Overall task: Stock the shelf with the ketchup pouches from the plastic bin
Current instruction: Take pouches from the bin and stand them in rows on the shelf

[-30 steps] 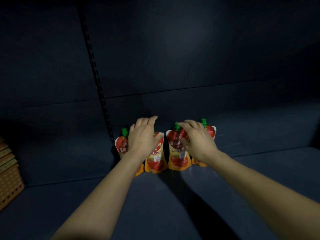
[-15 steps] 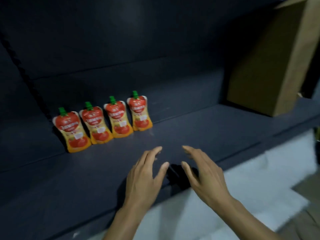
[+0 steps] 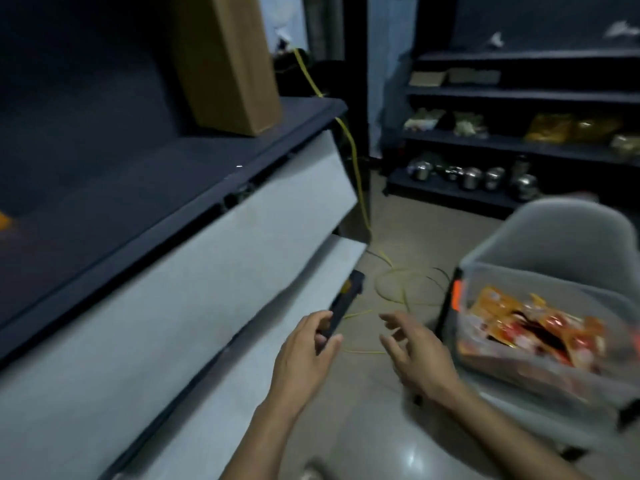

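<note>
A clear plastic bin (image 3: pixel 519 277) sits on a grey chair (image 3: pixel 561 230) at the right, with several red and orange ketchup pouches (image 3: pixel 533 323) piled inside. Both my hands hover over the floor between the shelf and the bin. My right hand (image 3: pixel 415 355) is empty with fingers spread, a short way left of the bin. My left hand (image 3: pixel 303 355) is empty too, its fingers loosely curled in front of a lower shelf's dark end. The dark shelf board (image 3: pixel 173 188) fills the left. An orange pouch corner (image 3: pixel 5 221) shows at the left edge.
A tall cardboard box (image 3: pixel 228 64) stands on the shelf's right end. White panels (image 3: pixel 207 271) run below the board. A yellow cable (image 3: pixel 398 282) loops on the floor. Far shelves (image 3: pixel 519 147) hold packets and steel pots (image 3: pixel 471 176).
My hands left the row of pouches and pulled back off the shelf. My view swung right and down, so the bin and chair have come into sight.
</note>
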